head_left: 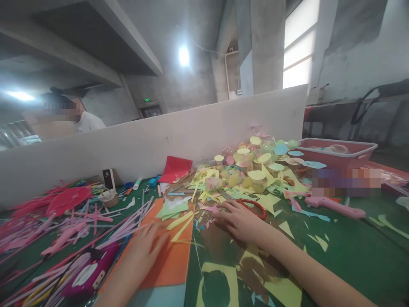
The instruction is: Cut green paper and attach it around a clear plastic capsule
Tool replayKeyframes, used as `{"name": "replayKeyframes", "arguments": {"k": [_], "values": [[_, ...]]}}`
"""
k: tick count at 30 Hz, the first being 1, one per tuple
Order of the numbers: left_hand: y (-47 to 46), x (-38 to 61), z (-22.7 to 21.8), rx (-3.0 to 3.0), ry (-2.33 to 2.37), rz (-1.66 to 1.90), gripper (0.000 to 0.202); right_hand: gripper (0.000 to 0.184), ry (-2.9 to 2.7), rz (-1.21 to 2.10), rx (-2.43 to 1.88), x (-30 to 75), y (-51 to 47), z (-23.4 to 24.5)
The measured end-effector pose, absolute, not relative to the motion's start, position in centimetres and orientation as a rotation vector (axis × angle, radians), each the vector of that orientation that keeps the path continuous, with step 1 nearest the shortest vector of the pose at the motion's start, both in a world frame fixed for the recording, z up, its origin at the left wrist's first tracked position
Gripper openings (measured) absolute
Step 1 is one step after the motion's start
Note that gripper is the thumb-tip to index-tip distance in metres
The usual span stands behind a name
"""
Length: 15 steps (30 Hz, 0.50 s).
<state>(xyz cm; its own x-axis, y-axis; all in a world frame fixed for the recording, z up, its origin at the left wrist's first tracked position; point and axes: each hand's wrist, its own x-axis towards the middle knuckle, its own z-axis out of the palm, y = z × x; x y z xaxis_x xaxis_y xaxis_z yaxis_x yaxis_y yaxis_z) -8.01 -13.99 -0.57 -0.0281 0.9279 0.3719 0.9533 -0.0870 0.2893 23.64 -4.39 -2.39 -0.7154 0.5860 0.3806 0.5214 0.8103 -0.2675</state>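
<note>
Yellow paper circles point(257, 175) lie cut; the rectangular orange paper sheet point(172, 264) looks whole; left hand point(143, 249), right hand point(238, 219): fingers apart.

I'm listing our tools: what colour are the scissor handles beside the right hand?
The scissor handles are red, best seen in the head view.
</note>
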Motion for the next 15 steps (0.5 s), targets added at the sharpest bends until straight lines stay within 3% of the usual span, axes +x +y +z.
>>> {"name": "replayKeyframes", "arguments": {"k": [7,15], "values": [[-4.2,-8.6,0.2,-2.289,-1.812,-0.451,0.016,0.041,-2.442,0.267,-0.807,23.9,-5.0,-1.9],[-3.4,-8.4,-0.4,-2.286,-1.749,-0.287,0.019,0.032,-2.456,0.152,-0.839,23.9,-4.3,-2.5]]}}
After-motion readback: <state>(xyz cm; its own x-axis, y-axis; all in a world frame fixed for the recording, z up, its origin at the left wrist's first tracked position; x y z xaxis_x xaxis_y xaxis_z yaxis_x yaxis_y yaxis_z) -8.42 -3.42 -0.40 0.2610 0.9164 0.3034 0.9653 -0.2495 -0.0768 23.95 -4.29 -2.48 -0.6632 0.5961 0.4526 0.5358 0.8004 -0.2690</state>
